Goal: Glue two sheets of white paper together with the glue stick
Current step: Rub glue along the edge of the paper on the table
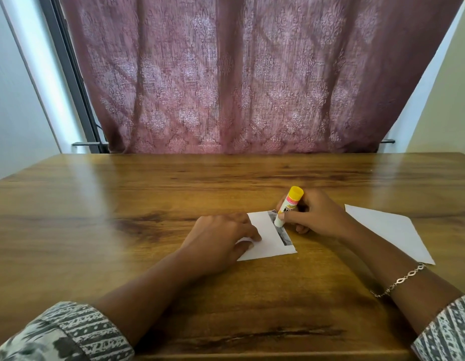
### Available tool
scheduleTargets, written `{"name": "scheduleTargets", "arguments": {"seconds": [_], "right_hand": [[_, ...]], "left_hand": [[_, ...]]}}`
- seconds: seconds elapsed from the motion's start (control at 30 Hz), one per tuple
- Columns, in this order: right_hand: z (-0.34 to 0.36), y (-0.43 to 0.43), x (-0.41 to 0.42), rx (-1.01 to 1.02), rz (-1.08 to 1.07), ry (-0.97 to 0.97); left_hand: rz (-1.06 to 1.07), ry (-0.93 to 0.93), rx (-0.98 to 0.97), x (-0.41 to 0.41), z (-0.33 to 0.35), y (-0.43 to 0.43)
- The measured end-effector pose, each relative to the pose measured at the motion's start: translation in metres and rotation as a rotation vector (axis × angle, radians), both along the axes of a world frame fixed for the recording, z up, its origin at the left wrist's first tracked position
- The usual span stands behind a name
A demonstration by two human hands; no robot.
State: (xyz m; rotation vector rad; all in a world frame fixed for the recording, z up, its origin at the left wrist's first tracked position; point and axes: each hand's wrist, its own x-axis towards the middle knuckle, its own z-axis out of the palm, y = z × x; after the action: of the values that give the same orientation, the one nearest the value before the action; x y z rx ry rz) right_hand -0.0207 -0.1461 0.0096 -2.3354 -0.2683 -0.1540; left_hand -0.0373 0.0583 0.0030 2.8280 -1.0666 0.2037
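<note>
A small white paper sheet (271, 242) with a grey printed strip along its right edge lies on the wooden table (122, 194). My left hand (221, 238) presses flat on its left part, fingers straight. My right hand (314, 213) grips a glue stick (288, 204) with a yellow end. The stick is tilted, and its white tip touches the printed strip near the sheet's far right corner. A second, larger white sheet (392, 230) lies flat to the right, beside my right forearm.
A maroon patterned curtain (239, 74) hangs behind the table's far edge. Pale walls stand on both sides. A metal bracelet (400, 280) sits on my right wrist. The table's near edge runs along the bottom of the view.
</note>
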Motion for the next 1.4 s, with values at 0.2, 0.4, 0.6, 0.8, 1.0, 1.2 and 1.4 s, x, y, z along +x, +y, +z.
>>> {"name": "scheduleTargets", "arguments": {"seconds": [0.2,0.4,0.6,0.8,1.0,1.2,1.4], "right_hand": [[0.0,0.001,-0.012,-0.061,-0.003,-0.047],[0.001,0.005,-0.017,-0.083,0.011,-0.036],[0.003,0.006,-0.02,-0.108,0.029,-0.011],[0.005,0.004,-0.023,-0.118,0.085,0.037],[0.007,0.003,-0.024,-0.092,0.152,0.075],[0.011,-0.001,-0.024,0.117,0.198,0.071],[0.01,-0.002,-0.019,0.199,0.161,0.038]], "left_hand": [[-0.002,0.0,-0.003,0.0,0.0,0.001],[0.002,-0.006,-0.001,0.0,0.0,0.0],[0.003,-0.008,-0.004,0.0,-0.001,0.001],[-0.012,-0.031,-0.009,0.002,-0.002,0.001],[-0.013,-0.021,-0.015,0.003,-0.003,0.003],[0.006,-0.04,0.019,0.001,0.0,0.005],[0.078,-0.076,0.108,0.001,0.0,0.001]]}}
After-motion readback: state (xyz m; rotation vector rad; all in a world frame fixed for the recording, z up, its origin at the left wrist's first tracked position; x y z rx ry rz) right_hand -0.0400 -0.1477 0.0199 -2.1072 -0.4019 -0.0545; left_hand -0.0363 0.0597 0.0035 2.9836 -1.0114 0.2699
